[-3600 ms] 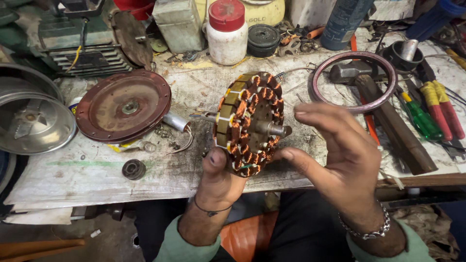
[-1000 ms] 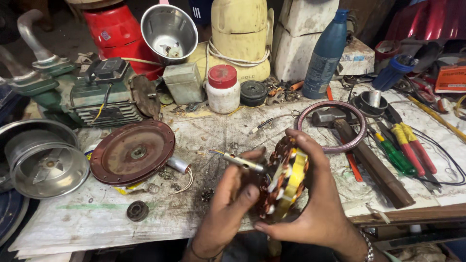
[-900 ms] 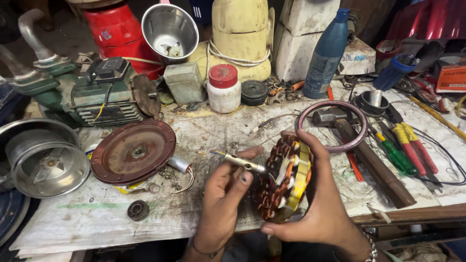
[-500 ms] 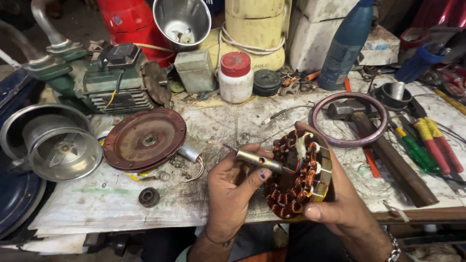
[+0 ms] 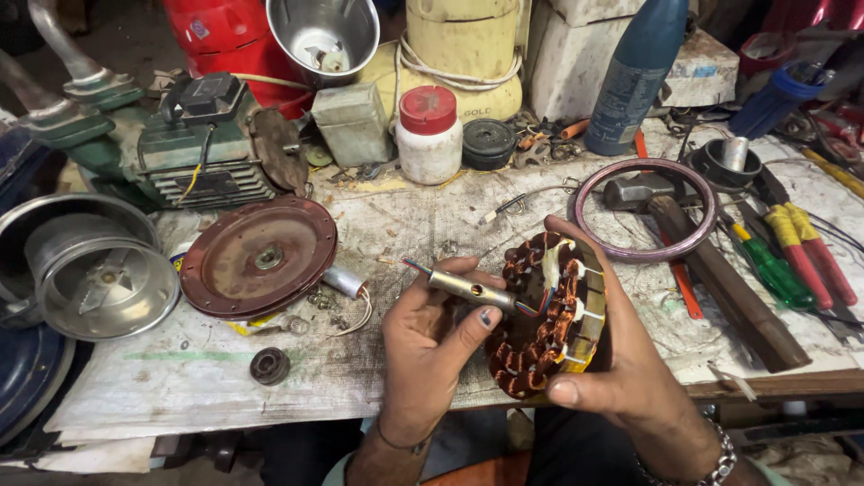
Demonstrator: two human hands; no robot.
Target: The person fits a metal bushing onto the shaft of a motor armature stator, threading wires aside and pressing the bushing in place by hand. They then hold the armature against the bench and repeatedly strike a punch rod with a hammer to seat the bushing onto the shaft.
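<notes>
Stator (image 5: 549,315) turned edge-on, btwn both hands, shaft (image 5: 470,288) in L hand (image 5: 427,351)

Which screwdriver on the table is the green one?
The green-handled screwdriver lies on the right of the table, nearest the long wooden hammer handle. The screwdrivers beside it have red handles with yellow tops.

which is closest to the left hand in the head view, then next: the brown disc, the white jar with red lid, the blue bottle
From the left hand:
1. Brown disc, just to its left.
2. White jar, straight behind, at the bench's back.
3. Blue bottle, far back right.
</notes>
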